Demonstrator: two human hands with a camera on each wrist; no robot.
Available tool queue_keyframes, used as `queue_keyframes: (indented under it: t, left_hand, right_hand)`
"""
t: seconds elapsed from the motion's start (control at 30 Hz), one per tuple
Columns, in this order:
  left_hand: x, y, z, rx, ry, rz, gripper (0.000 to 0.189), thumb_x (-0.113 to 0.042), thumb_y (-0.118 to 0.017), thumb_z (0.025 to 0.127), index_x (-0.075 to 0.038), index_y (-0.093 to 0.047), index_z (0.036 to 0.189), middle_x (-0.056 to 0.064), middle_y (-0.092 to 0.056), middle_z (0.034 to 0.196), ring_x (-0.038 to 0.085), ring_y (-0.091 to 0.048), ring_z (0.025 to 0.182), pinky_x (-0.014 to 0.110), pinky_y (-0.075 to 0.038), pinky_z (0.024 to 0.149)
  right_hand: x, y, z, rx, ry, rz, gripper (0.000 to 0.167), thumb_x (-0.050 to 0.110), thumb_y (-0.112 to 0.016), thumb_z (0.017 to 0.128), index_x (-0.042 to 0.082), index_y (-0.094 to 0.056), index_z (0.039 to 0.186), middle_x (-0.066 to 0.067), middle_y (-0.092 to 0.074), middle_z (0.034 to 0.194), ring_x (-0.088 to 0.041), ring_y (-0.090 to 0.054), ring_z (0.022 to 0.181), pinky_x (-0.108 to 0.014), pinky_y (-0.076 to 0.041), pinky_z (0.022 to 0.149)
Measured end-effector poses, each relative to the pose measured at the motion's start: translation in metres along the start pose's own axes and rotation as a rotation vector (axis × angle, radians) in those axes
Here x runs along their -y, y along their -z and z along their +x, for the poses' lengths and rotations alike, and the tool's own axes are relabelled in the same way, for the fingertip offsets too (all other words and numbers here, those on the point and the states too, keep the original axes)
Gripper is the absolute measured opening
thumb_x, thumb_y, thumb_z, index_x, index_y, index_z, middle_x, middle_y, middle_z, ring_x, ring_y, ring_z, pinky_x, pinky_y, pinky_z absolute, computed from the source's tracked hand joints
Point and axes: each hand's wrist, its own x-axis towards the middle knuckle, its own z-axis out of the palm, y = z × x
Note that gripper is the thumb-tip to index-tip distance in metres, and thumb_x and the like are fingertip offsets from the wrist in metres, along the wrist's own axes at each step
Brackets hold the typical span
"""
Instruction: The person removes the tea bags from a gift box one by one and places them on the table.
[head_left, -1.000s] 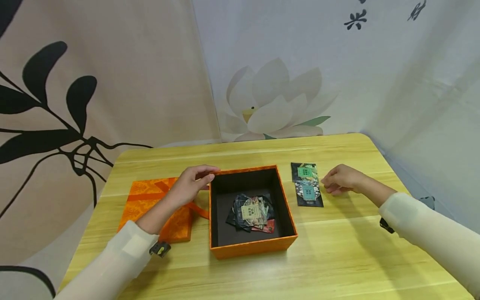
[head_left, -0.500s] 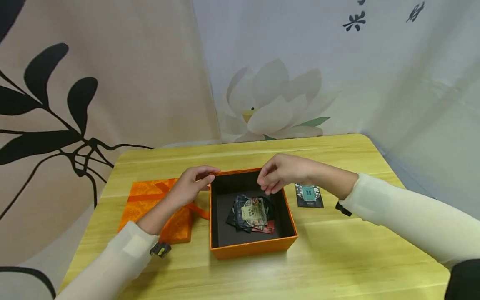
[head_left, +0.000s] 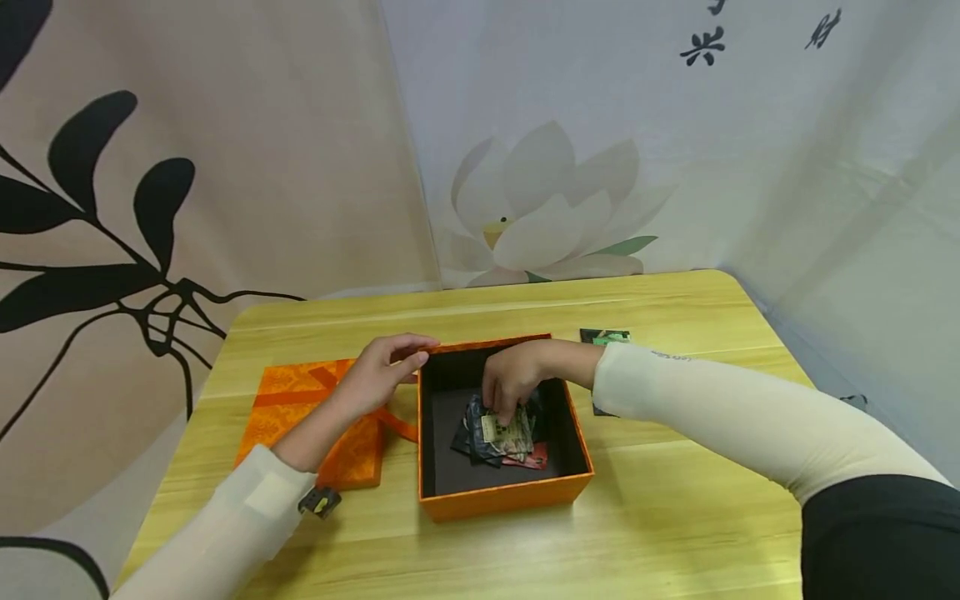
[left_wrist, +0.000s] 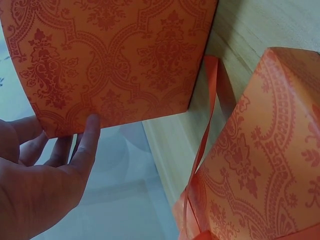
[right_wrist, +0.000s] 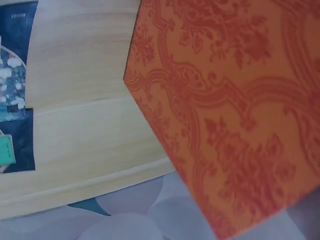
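In the head view an orange patterned box [head_left: 506, 500] with a black inside stands uncovered at mid-table. My left hand [head_left: 382, 375] grips its back left corner; in the left wrist view the thumb [left_wrist: 89, 137] presses the side wall and the other fingers go behind the corner. A loose pile of small printed sachets [head_left: 516, 440], dark, cream and red, lies on the box floor. My right hand [head_left: 517, 375] reaches down into the box, fingertips at the top sachet. I cannot tell whether they pinch it. The right wrist view shows only the box's outer wall, not the hand.
An orange patterned lid [head_left: 277, 429] with a ribbon [head_left: 397, 422] lies left of the box. To the right, a green-labelled sachet [head_left: 604, 335] and a dark, flower-printed sachet [right_wrist: 12, 80] lie on the wooden table [head_left: 675, 517], partly under my right sleeve in the head view.
My right hand has moved left from beside the sachets on the table, over the box's right wall and down to the pile. My left hand stays at the box corner.
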Motion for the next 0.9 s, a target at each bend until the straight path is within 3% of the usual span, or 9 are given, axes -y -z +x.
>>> queue_keyframes:
  t: [0.1,0.2,0.3,0.4,0.5,0.67,0.77,0.83,0.9]
  left_hand:
    - [0.001,0.000,0.000,0.002,-0.002,0.001,0.034,-0.013,-0.055,0.108,-0.004,-0.062,0.140,0.017,-0.062,0.139,0.040,-0.060,0.122,0.047,-0.060,0.093]
    - [0.002,0.000,0.001,-0.002,-0.001,0.001,0.034,-0.014,-0.055,0.108,-0.004,-0.063,0.140,0.017,-0.063,0.138,0.038,-0.061,0.121,0.047,-0.060,0.093]
    - [0.002,0.001,0.001,0.000,-0.014,0.004,0.035,-0.014,-0.055,0.108,-0.002,-0.062,0.140,0.018,-0.062,0.139,0.039,-0.061,0.121,0.047,-0.060,0.093]
    - [0.002,0.002,0.000,0.003,-0.012,-0.002,0.035,-0.014,-0.055,0.108,-0.002,-0.062,0.141,0.017,-0.062,0.139,0.040,-0.061,0.122,0.048,-0.060,0.093]
    - [0.002,0.002,0.000,0.006,-0.007,-0.007,0.035,-0.014,-0.055,0.108,-0.004,-0.062,0.141,0.017,-0.062,0.139,0.039,-0.060,0.123,0.047,-0.060,0.094]
    - [0.001,0.002,0.000,0.007,-0.009,-0.008,0.034,-0.014,-0.055,0.108,-0.004,-0.062,0.140,0.017,-0.062,0.139,0.040,-0.060,0.124,0.047,-0.059,0.094]
    - [0.001,0.001,0.000,0.006,-0.008,-0.011,0.034,-0.013,-0.056,0.108,-0.004,-0.063,0.140,0.017,-0.062,0.139,0.040,-0.060,0.124,0.047,-0.059,0.094]
    - [0.001,0.001,0.000,0.006,-0.007,-0.011,0.034,-0.013,-0.056,0.108,-0.004,-0.063,0.140,0.017,-0.062,0.139,0.040,-0.060,0.124,0.047,-0.059,0.094]
    - [0.002,0.001,0.000,0.006,-0.008,-0.011,0.034,-0.013,-0.056,0.108,-0.004,-0.063,0.140,0.018,-0.062,0.139,0.041,-0.060,0.125,0.047,-0.059,0.094]
  right_hand:
    - [0.002,-0.004,0.006,-0.014,-0.014,-0.100,0.046,0.011,-0.077,0.094,0.000,-0.064,0.137,-0.013,-0.066,0.136,-0.024,-0.068,0.113,-0.034,-0.059,0.092]
    - [0.004,-0.006,0.010,-0.042,-0.039,-0.145,0.039,0.011,-0.078,0.093,0.002,-0.068,0.130,-0.009,-0.068,0.127,-0.019,-0.069,0.097,-0.032,-0.060,0.082]
    - [0.006,-0.009,0.013,-0.055,-0.056,-0.181,0.030,0.011,-0.079,0.092,0.003,-0.071,0.120,-0.003,-0.066,0.108,-0.012,-0.059,0.076,-0.028,-0.055,0.070]
    - [0.008,-0.014,0.015,-0.072,-0.069,-0.226,0.027,0.012,-0.082,0.090,0.005,-0.069,0.113,-0.001,-0.058,0.097,-0.011,-0.048,0.065,-0.027,-0.046,0.063]
    - [0.010,-0.019,0.015,-0.096,-0.090,-0.224,0.024,0.012,-0.082,0.091,0.006,-0.068,0.110,-0.003,-0.058,0.099,-0.012,-0.047,0.062,-0.030,-0.046,0.062]
    - [0.011,-0.023,0.015,-0.121,-0.119,-0.177,0.018,0.011,-0.078,0.093,0.006,-0.067,0.107,-0.006,-0.062,0.105,-0.014,-0.057,0.068,-0.038,-0.059,0.066]
    - [0.011,-0.024,0.016,-0.129,-0.122,-0.171,0.018,0.012,-0.081,0.091,0.010,-0.065,0.099,0.000,-0.057,0.093,-0.013,-0.058,0.068,-0.037,-0.059,0.065]
    - [0.011,-0.025,0.018,-0.117,-0.116,-0.195,0.023,0.014,-0.082,0.091,0.009,-0.060,0.087,0.002,-0.046,0.079,-0.014,-0.051,0.062,-0.032,-0.052,0.061]
    - [0.011,-0.026,0.019,-0.125,-0.110,-0.223,0.024,0.016,-0.083,0.089,0.009,-0.061,0.088,0.003,-0.046,0.080,-0.012,-0.050,0.066,-0.030,-0.049,0.063]
